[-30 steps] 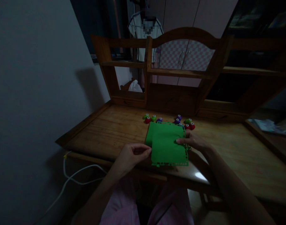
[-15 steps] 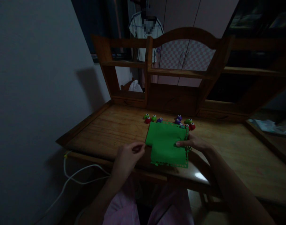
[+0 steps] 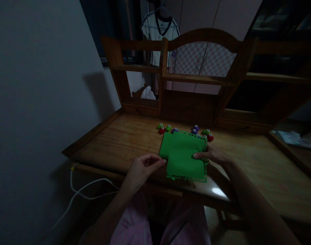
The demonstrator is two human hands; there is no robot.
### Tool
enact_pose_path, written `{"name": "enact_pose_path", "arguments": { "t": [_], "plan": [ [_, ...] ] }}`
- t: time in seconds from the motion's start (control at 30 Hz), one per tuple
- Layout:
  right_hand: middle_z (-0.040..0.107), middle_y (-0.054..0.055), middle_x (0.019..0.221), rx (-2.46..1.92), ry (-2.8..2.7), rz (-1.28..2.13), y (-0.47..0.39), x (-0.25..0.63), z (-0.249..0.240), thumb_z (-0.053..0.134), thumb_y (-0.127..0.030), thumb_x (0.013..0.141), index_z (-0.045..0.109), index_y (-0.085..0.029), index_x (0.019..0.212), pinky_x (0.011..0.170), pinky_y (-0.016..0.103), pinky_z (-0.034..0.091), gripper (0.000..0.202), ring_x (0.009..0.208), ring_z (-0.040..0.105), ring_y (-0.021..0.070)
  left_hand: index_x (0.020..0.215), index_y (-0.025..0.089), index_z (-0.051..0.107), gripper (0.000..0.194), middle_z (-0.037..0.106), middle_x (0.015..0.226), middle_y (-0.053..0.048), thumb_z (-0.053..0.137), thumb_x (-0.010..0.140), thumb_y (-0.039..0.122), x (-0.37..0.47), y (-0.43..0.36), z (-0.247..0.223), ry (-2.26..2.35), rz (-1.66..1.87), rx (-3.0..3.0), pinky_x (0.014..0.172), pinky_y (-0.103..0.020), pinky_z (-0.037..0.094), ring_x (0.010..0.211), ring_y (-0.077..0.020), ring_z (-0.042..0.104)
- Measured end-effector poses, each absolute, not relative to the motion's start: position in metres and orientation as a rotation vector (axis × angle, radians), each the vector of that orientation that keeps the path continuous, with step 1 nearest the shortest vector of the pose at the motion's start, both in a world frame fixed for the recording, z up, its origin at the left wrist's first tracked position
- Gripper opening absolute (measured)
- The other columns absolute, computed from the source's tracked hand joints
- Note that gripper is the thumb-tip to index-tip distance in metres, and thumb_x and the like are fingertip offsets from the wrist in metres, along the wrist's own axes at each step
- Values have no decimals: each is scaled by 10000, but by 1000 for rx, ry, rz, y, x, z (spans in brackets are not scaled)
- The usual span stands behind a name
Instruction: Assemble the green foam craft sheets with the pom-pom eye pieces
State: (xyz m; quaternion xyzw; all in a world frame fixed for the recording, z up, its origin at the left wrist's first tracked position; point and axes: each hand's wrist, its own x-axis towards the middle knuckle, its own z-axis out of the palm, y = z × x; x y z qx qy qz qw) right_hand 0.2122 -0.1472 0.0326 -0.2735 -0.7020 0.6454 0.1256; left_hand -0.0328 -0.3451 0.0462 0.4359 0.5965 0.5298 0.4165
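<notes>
A bright green sheet (image 3: pixel 184 154), perhaps felt or foam, is held up over the front of the wooden desk. Rows of small holes run along its top, right and bottom edges, and a smaller green flap (image 3: pixel 166 144) sticks out on its left. My right hand (image 3: pixel 212 154) grips the right side, thumb on the front face and fingers hidden behind. My left hand (image 3: pixel 146 166) is closed in a pinch at the lower corner of the flap, thumb and fingertips on the green edge. Behind the sheet stand several small red, green and purple toys (image 3: pixel 162 130) with single white eyes.
The wooden desk (image 3: pixel 114 143) has a hutch with shelves (image 3: pixel 196 79) along its back. A white cable (image 3: pixel 87 198) hangs at the left front edge. Plastic-wrapped items (image 3: pixel 290 137) lie at the far right. A pale wall (image 3: pixel 43 85) borders the left.
My left hand has moved right, its fingertips now at the flap's lower corner. The green sheet has shifted slightly right with my right hand still gripping it.
</notes>
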Motion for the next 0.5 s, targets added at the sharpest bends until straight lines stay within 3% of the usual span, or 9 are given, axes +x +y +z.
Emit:
{"name": "enact_pose_path", "arguments": {
  "t": [0.2,0.5],
  "plan": [
    [647,84,1161,-809,-2041,1867,-149,211,35,775,-326,668,529,-216,1265,944,455,502,655,1076,605,296,911,180,720,267,722,918,-45,638,794,406,-27,-344,45,1469,1287,1170,794,-259,496,876,-190,655],
    [654,78,1146,-783,-2010,1903,-148,210,31,776,-318,668,550,-218,1238,910,416,519,621,1049,615,278,912,187,725,278,720,917,-39,633,797,422,-27,-347,50,1489,1242,1228,796,-259,484,878,-191,647]
  ]
}}
